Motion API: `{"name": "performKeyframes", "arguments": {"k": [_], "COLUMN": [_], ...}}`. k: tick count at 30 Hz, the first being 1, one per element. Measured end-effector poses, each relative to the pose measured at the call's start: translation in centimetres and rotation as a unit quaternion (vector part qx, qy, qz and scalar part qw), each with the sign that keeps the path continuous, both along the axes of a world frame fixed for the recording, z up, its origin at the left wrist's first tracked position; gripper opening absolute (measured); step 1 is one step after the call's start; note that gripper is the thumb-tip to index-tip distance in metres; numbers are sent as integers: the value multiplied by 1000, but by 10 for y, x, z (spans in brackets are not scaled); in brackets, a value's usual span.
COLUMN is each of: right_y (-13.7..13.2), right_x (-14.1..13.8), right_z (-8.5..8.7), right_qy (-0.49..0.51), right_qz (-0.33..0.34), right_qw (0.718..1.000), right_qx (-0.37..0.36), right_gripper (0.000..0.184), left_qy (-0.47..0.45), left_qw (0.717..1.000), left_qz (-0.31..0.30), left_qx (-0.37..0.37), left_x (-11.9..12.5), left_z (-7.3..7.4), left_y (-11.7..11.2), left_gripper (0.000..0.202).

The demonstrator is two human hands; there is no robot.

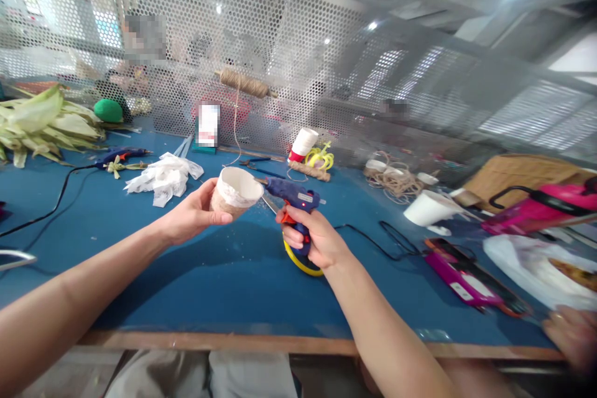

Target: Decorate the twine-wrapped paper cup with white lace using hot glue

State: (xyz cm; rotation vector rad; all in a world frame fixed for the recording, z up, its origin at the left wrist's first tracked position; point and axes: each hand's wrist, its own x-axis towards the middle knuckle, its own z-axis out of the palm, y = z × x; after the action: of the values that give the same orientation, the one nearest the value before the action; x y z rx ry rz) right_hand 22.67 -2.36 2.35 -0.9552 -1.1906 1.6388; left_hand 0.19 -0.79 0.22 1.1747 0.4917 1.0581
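My left hand (193, 214) is closed round a white paper cup (234, 191) whose lower half is wrapped in brown twine; the cup is tilted with its mouth toward me, above the blue table (209, 286). My right hand (313, 237) grips a blue glue gun (295, 196) with an orange trigger, its nozzle touching the cup's rim on the right. A black cord (373, 242) trails from the gun across the table.
A twine spool (242, 83) hangs on the perforated metal screen, its string running down. White scraps (163, 177), a second glue gun (122, 154), corn husks (41, 121), cups (429, 207), loose twine (396, 183), pink tools (471, 277) lie around. Another person's hand (571, 333) shows at lower right.
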Motion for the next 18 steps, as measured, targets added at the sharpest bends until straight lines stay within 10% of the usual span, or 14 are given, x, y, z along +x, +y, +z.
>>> {"name": "performKeyframes", "arguments": {"k": [18], "right_y": [-6], "right_x": [14], "right_z": [8], "right_qy": [-410], "right_qz": [-83], "right_qw": [883], "right_qx": [212], "right_gripper": [30], "left_qy": [130], "left_qw": [987], "left_qz": [61], "left_qx": [66], "left_x": [-7], "left_z": [-5], "left_y": [10], "left_gripper": [53]}}
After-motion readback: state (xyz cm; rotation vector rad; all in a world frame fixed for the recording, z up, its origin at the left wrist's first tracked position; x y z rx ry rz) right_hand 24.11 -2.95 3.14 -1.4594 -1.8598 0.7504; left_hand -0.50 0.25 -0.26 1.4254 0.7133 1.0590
